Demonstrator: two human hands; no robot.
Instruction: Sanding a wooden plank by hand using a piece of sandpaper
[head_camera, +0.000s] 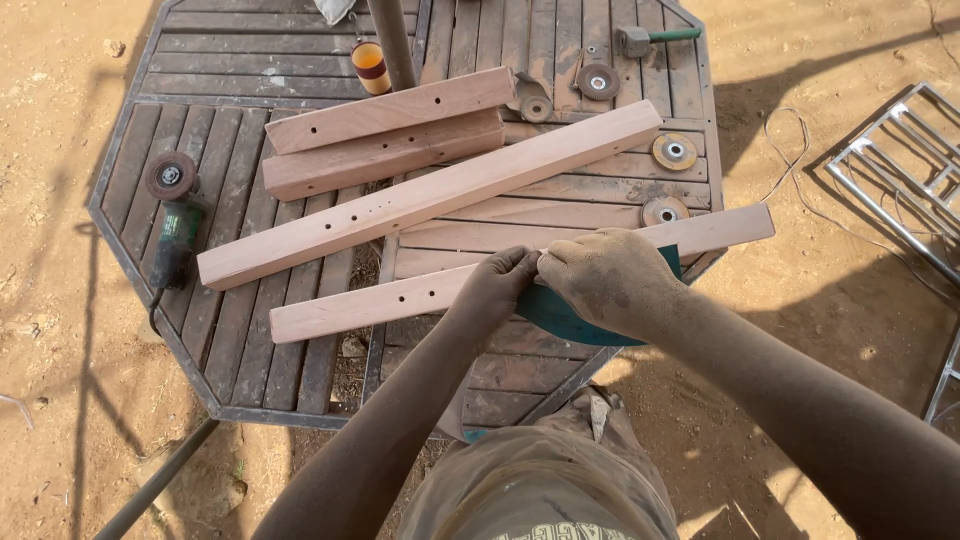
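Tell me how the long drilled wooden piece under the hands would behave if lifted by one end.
The wooden piece looks straight and solid, so probably stiff, not floppy. Its flat faces suggest it would slide, not roll. Long and thin, it would likely tip down at its free end if the left hand lifted it alone.

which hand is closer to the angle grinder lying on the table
Left. The left hand presses on the nearest wooden bar, on the side toward the angle grinder at the table's left edge. The right hand lies farther right on the same bar.
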